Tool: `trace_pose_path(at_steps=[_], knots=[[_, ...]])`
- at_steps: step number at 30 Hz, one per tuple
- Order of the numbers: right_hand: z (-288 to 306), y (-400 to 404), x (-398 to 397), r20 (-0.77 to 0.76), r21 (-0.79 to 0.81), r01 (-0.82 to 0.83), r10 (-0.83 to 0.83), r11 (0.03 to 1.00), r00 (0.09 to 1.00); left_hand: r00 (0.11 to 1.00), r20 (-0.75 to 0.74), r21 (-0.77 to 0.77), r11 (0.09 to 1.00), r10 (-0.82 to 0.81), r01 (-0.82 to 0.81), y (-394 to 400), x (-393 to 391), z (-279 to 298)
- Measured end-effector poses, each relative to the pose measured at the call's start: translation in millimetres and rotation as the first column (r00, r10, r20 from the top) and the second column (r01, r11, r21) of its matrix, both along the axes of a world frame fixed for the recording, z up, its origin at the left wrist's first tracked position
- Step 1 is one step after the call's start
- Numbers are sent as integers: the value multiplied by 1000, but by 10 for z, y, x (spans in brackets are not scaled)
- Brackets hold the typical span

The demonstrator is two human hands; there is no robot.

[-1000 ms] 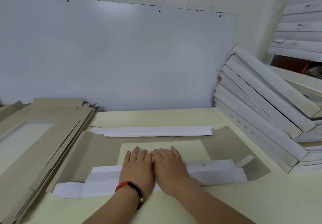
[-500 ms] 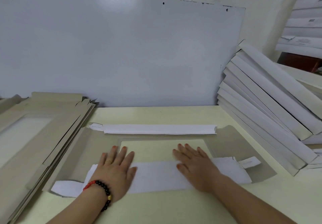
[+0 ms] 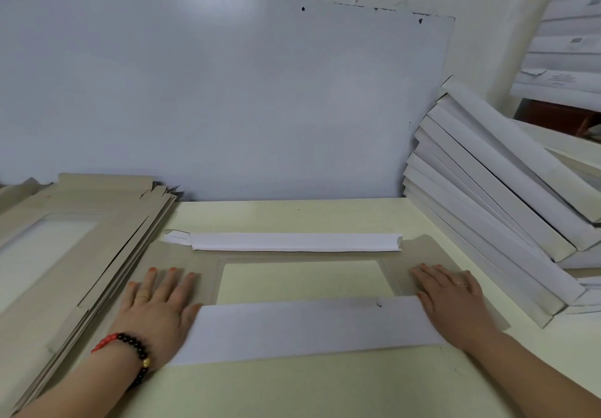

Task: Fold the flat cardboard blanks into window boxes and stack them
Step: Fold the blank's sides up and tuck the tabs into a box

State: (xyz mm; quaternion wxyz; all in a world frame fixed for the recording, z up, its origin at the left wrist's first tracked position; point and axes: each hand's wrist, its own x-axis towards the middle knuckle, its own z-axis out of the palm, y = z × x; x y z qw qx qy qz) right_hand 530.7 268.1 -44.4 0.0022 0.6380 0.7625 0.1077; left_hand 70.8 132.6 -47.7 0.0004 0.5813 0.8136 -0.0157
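A flat cardboard blank (image 3: 208, 263) with a rectangular window lies grey side up on the table in front of me. Its far long flap (image 3: 292, 242) is folded over, white side up. The near long flap (image 3: 309, 330) is folded flat too. My left hand (image 3: 159, 310) presses flat on the left end of the near flap, fingers spread, holding nothing. My right hand (image 3: 452, 300) presses flat on the right end, also with fingers apart. A leaning stack of finished white boxes (image 3: 494, 196) stands at the right.
A pile of unfolded grey blanks (image 3: 74, 239) lies at the left, overlapping the table edge. A large white board (image 3: 227, 99) leans on the wall behind. More white boxes (image 3: 566, 40) are stacked at the far upper right. The pale table (image 3: 292, 388) extends toward me.
Both hands slid apart along the near flap, from side by side at its middle to its two ends, flattening it. The end tabs of the flap are now under the hands.
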Motion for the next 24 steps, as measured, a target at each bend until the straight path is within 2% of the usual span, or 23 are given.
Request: trace_pose_path(at_steps=[3, 5, 9, 11, 16, 18, 21, 24], knots=[[38, -84, 43, -51, 50, -56, 59, 997, 997, 999, -45, 63, 998, -11, 14, -64, -26, 91], [79, -118, 46, -72, 35, -79, 81, 996, 994, 993, -60, 106, 988, -104, 110, -115, -4, 149], [184, -128, 75, -63, -18, -119, 118, 993, 991, 928, 132, 133, 934, -348, 331, -155, 51, 206], [254, -106, 96, -70, -93, -143, 137, 985, 988, 901, 150, 84, 913, -407, 399, -142, 142, 248], [506, -83, 23, -122, -192, -190, 169, 963, 978, 930, 177, -52, 941, -322, 335, -3, 390, 471], [618, -111, -101, -160, -240, -202, 166, 950, 973, 950, 101, -93, 948, -295, 304, 52, 526, 576], [759, -207, -331, -151, -368, -260, 218, 893, 964, 939, -22, -92, 936, -343, 339, 64, 787, 695], [836, -392, -562, -202, -434, -351, 290, 829, 935, 928, 10, -136, 919, -373, 371, 1, 1037, 739]])
